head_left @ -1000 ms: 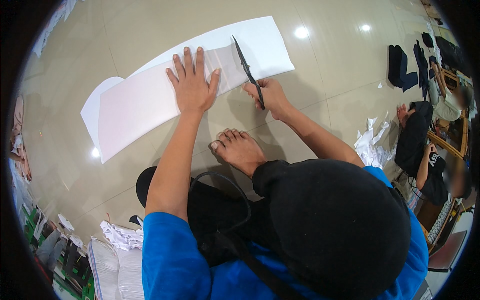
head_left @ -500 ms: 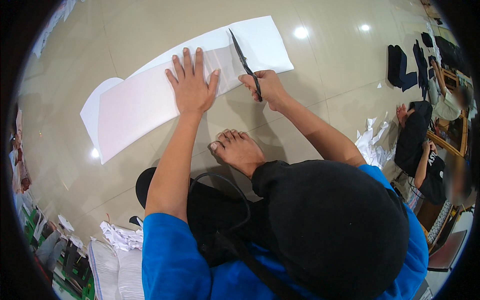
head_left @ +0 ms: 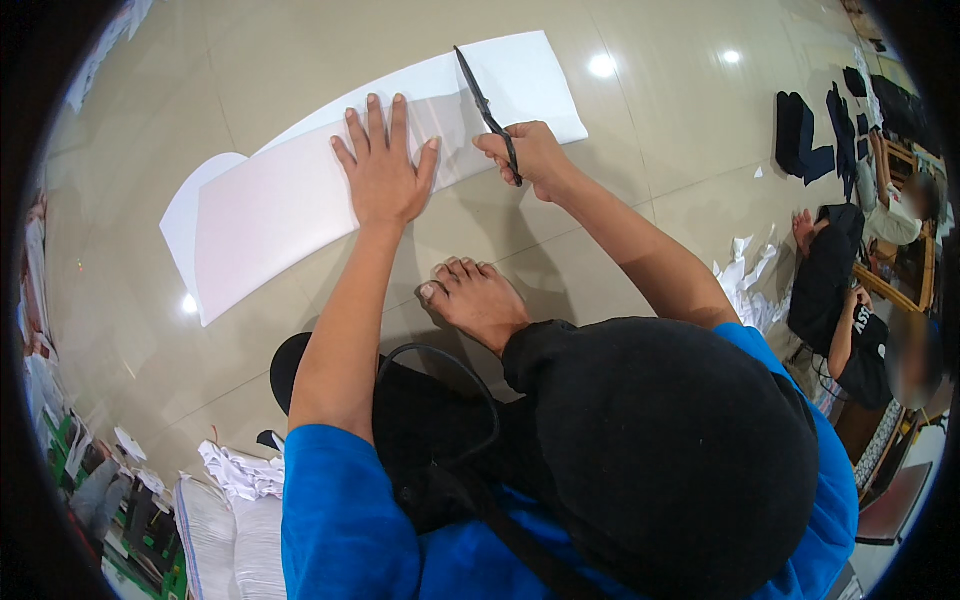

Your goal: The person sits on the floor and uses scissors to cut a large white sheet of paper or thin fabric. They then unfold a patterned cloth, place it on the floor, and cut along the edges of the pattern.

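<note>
My left hand (head_left: 386,178) lies flat with fingers spread on a pale pinkish, partly sheer layer (head_left: 265,230) over a white sheet (head_left: 530,90), both on the tiled floor. My right hand (head_left: 532,158) is closed on the handles of black scissors (head_left: 480,100). Their long blades point away from me across the right part of the layers, the tip at the white sheet's far edge. Whether the blades are apart is hard to tell.
My bare foot (head_left: 475,305) rests on the tiled floor (head_left: 660,120). White scraps (head_left: 750,290) and dark fabric pieces (head_left: 800,150) lie to the right, where two people (head_left: 860,360) sit among wooden frames. White bundles (head_left: 220,520) are at the lower left.
My right hand and the scissors have moved away from me and slightly left, further across the sheet. My left hand stays in place.
</note>
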A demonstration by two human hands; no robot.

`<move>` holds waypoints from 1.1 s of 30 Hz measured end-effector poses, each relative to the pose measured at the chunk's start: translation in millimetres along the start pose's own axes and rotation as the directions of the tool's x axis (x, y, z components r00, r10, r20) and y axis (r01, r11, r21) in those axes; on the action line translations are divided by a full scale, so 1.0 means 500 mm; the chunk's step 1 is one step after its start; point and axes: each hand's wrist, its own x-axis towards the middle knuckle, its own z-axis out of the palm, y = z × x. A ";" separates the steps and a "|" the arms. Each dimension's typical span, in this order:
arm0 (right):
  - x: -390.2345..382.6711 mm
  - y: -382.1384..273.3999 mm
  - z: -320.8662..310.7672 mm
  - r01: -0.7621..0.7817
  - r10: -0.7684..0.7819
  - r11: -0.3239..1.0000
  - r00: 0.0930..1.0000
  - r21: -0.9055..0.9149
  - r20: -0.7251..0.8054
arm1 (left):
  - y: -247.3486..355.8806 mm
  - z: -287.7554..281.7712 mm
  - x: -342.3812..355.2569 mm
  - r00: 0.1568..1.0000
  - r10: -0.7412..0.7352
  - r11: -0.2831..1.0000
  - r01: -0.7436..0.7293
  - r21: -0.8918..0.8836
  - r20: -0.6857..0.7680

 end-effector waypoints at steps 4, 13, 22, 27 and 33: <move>0.011 -0.007 -0.012 0.041 -0.041 0.999 0.999 -0.003 -0.027 | -0.008 0.001 -0.004 1.000 -0.006 1.000 0.005 0.021 0.007; 0.078 -0.055 -0.140 0.259 -0.520 0.676 0.831 -0.690 -0.197 | -0.001 -0.011 0.003 0.999 -0.008 1.000 0.008 0.009 0.042; -0.124 0.049 0.036 0.438 -0.831 0.119 0.535 -0.891 0.151 | -0.003 -0.026 0.001 0.997 -0.027 0.999 0.029 -0.024 0.077; -0.259 0.180 0.221 0.586 -0.669 -0.243 0.476 -0.773 0.571 | -0.017 -0.020 -0.009 0.996 -0.033 0.999 0.034 -0.017 0.078; -0.322 0.206 0.016 0.520 -0.767 0.103 0.585 -0.848 0.265 | -0.015 -0.017 -0.001 0.999 -0.015 0.998 0.018 -0.058 0.047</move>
